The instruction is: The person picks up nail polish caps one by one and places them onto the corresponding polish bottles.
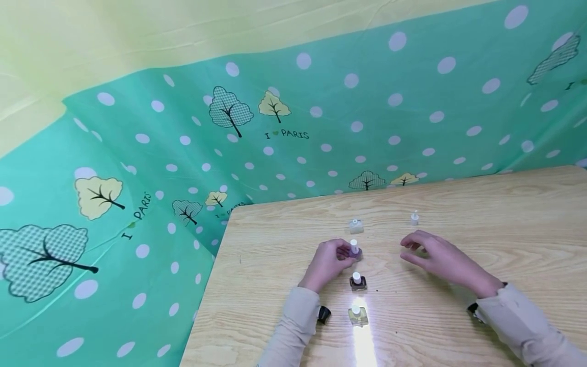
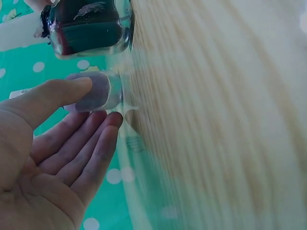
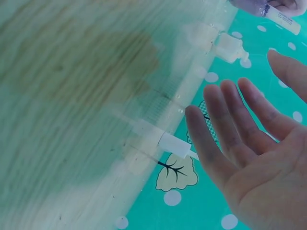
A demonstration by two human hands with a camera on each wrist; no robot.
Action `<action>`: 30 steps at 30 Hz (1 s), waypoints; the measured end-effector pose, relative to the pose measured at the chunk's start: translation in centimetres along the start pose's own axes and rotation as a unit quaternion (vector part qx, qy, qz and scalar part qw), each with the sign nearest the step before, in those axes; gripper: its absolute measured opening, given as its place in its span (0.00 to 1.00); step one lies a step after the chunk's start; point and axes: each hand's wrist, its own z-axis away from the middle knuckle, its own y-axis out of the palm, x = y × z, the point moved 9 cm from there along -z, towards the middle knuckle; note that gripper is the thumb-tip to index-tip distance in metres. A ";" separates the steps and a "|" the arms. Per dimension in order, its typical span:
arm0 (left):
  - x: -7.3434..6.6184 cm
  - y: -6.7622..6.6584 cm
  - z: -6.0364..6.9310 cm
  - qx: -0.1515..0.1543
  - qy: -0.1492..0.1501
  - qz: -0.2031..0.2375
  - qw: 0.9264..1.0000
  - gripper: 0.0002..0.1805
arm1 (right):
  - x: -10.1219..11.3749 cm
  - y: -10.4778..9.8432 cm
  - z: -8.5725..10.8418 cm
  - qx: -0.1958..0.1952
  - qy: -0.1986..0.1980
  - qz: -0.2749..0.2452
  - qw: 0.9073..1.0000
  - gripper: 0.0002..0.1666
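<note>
My left hand (image 1: 326,261) pinches a small purple nail polish bottle (image 1: 356,254) with a white cap, standing on the table. In the left wrist view the thumb lies on one side of this bottle (image 2: 98,93), with the fingers at the other. My right hand (image 1: 440,257) is held over the table with fingers apart and holds nothing. Beyond it a white nail polish cap (image 1: 415,220) stands with its brush end up; the right wrist view also shows this cap (image 3: 173,144) near the fingers. An uncapped, pale nail polish bottle (image 1: 355,227) stands behind the purple one.
A dark nail polish bottle (image 1: 358,284) and a yellowish one (image 1: 358,318), both white-capped, line up in front of the purple bottle. The wooden table (image 1: 275,229) ends at a green, dotted cloth (image 1: 293,102). Light glares around the yellowish bottle.
</note>
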 end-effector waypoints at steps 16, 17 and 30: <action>0.3 -2.6 -0.7 -0.048 0.000 -0.028 0.998 0.16 | -1.5 -3.2 -0.9 -0.096 -0.012 0.025 0.995 0.09; 0.2 -2.8 -0.8 -0.054 0.002 -0.028 0.998 0.16 | -1.6 -3.4 -1.0 -0.101 -0.012 0.025 0.994 0.08; 0.3 -3.1 -1.3 -0.056 0.005 -0.039 0.998 0.21 | -4.6 -4.0 -1.6 -0.096 0.077 0.032 0.992 0.18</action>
